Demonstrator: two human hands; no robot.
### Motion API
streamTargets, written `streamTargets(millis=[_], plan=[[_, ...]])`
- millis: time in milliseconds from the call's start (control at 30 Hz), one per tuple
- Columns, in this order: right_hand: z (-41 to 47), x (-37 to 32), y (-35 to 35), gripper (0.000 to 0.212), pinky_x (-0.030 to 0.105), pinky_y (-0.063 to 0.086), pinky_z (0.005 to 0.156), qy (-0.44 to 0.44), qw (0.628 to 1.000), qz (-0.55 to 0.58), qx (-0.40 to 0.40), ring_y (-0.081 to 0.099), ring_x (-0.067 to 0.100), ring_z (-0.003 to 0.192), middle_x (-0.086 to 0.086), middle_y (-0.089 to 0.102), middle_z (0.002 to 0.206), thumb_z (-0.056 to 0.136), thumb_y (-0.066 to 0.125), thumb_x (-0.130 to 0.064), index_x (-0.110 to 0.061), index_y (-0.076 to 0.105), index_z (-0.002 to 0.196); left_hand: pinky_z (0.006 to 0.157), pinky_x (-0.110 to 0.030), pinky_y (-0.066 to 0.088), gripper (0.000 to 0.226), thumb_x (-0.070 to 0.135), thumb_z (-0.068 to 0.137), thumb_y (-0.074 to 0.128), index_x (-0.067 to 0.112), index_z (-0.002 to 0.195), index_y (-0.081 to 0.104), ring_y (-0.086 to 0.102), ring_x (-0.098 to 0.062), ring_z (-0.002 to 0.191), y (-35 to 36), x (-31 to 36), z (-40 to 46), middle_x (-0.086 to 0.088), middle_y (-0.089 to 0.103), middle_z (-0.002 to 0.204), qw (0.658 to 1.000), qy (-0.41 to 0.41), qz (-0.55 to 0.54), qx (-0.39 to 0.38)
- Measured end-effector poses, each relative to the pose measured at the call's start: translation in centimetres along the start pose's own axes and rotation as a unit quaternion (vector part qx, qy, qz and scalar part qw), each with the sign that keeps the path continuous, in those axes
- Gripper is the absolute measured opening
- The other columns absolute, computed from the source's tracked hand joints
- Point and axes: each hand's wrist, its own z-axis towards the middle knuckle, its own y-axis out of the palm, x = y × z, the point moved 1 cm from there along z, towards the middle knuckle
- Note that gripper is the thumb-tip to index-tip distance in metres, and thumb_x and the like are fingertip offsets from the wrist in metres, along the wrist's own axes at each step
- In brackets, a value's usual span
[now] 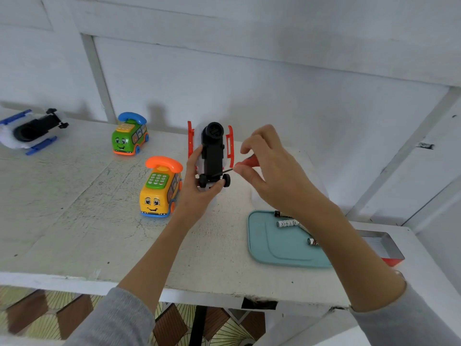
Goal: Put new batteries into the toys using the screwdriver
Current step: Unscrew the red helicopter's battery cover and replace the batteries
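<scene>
Holding the red-and-white toy plane (212,153) belly-up above the white table (74,221), the left hand (197,186) wraps its fingers round the fuselage near the small black wheels, which I judge keeps the black underside panel facing the person and steady against the tool; the right hand (267,168) pinches the red-handled screwdriver (245,163) between thumb and fingertips, its thin dark shaft angled across to the underside by the wheels, a light grip that suits twirling a small screw; whether the tip sits in a screw head cannot be told; batteries (287,223) lie loose on the teal tray (274,248) just beside the right forearm, probably so they stay within reach; print runs along the two farther cells but is too small to read; a yellow phone-bus toy (159,193) and a green phone-bus toy (128,137) stand upright to the left, and a blue-and-white toy plane (30,131) lies upturned at the far left; a red-based box (384,248) sits behind the tray
</scene>
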Motion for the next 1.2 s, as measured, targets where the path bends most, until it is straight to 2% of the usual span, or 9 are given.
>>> streamTargets(millis=[100, 300, 500, 600, 733, 833, 933, 1100, 1200], plan=[[-0.1, -0.1, 0.3, 0.012, 0.041, 0.054, 0.061, -0.015, 0.999, 0.03, 0.013, 0.061, 0.027, 0.075, 0.008, 0.039, 0.107, 0.09, 0.053, -0.005, -0.006, 0.047, 0.1, 0.076, -0.008, 0.048, 0.074, -0.004, 0.086, 0.063, 0.035, 0.138, 0.027, 0.056, -0.001, 0.11, -0.1, 0.0, 0.0, -0.001, 0.038, 0.144, 1.0, -0.001, -0.005, 0.001], [0.3, 0.5, -0.3, 0.044, 0.028, 0.043, 0.069, 0.102, 0.986, -0.13, -0.019, 0.06, 0.021, 0.084, 0.0, 0.057, 0.111, 0.094, 0.037, -0.047, -0.011, 0.044, 0.116, 0.077, -0.001, 0.042, 0.073, -0.01, 0.085, 0.061, 0.021, 0.141, 0.026, 0.05, 0.021, 0.103, 0.4, 0.5, -0.3, 0.018, 0.037, 0.13, 1.0, 0.01, 0.008, -0.008], [-0.2, 0.3, 0.2, 0.015, 0.04, 0.055, 0.061, 0.002, 0.999, 0.022, 0.042, 0.062, 0.02, 0.073, -0.001, 0.039, 0.098, 0.086, 0.06, -0.004, -0.004, 0.048, 0.095, 0.076, -0.002, 0.043, 0.073, -0.011, 0.085, 0.06, 0.026, 0.138, 0.026, 0.051, 0.02, 0.102, 0.5, 0.6, -0.2, 0.018, 0.038, 0.13, 1.0, 0.009, 0.01, -0.007], [-0.1, 0.3, 0.1, 0.019, 0.04, 0.051, 0.047, -0.015, 0.995, -0.035, 0.092, 0.059, 0.025, 0.058, 0.003, 0.054, 0.085, 0.086, 0.063, -0.021, -0.005, 0.053, 0.082, 0.078, -0.003, 0.043, 0.072, -0.011, 0.085, 0.061, 0.022, 0.14, 0.027, 0.052, 0.017, 0.104, 0.5, 0.5, -0.2, 0.011, 0.04, 0.133, 1.0, 0.012, 0.008, -0.006], [0.0, 0.5, -0.2, 0.041, 0.032, 0.05, 0.065, 0.077, 0.985, -0.156, -0.013, 0.06, 0.019, 0.071, 0.0, 0.061, 0.088, 0.091, 0.041, -0.051, -0.012, 0.052, 0.094, 0.077, -0.005, 0.045, 0.073, -0.01, 0.085, 0.061, 0.025, 0.138, 0.026, 0.056, 0.013, 0.102, 0.5, 0.2, -0.1, 0.02, 0.038, 0.13, 1.0, 0.011, 0.01, -0.005], [-0.4, 0.5, -0.3, 0.024, 0.036, 0.054, 0.069, 0.027, 0.999, -0.022, 0.016, 0.063, 0.019, 0.081, 0.006, 0.047, 0.112, 0.092, 0.053, -0.028, -0.008, 0.048, 0.105, 0.079, -0.006, 0.045, 0.074, -0.008, 0.085, 0.062, 0.028, 0.139, 0.027, 0.052, 0.012, 0.109, 0.4, 0.1, 0.0, 0.012, 0.039, 0.136, 1.0, 0.014, 0.011, -0.003], [-0.4, 0.7, 0.3, 0.013, 0.042, 0.054, 0.053, -0.011, 0.999, -0.012, 0.042, 0.061, 0.025, 0.068, 0.011, 0.045, 0.104, 0.085, 0.061, -0.005, -0.006, 0.05, 0.093, 0.079, -0.005, 0.045, 0.074, -0.012, 0.084, 0.061, 0.025, 0.138, 0.028, 0.051, 0.015, 0.108, 0.6, 0.1, 0.0, 0.014, 0.039, 0.133, 1.0, 0.015, 0.012, -0.003], [-0.7, 1.0, 0.5, 0.036, 0.028, 0.044, 0.051, 0.066, 0.993, -0.092, 0.034, 0.056, 0.022, 0.061, 0.004, 0.058, 0.081, 0.088, 0.053, -0.044, -0.008, 0.056, 0.086, 0.077, -0.007, 0.047, 0.074, -0.011, 0.085, 0.06, 0.023, 0.14, 0.026, 0.054, 0.012, 0.107, 0.5, 0.2, 0.0, 0.008, 0.04, 0.137, 1.0, 0.018, 0.005, 0.001], [-1.3, 1.4, 0.6, 0.03, 0.021, 0.044, 0.061, 0.062, 0.997, -0.029, 0.019, 0.055, 0.012, 0.073, 0.002, 0.055, 0.096, 0.087, 0.057, -0.036, -0.008, 0.054, 0.098, 0.077, -0.01, 0.049, 0.075, -0.007, 0.086, 0.062, 0.028, 0.141, 0.025, 0.057, 0.004, 0.107, 0.3, -0.1, 0.1, -0.001, 0.038, 0.143, 1.0, 0.01, 0.0, 0.005]])
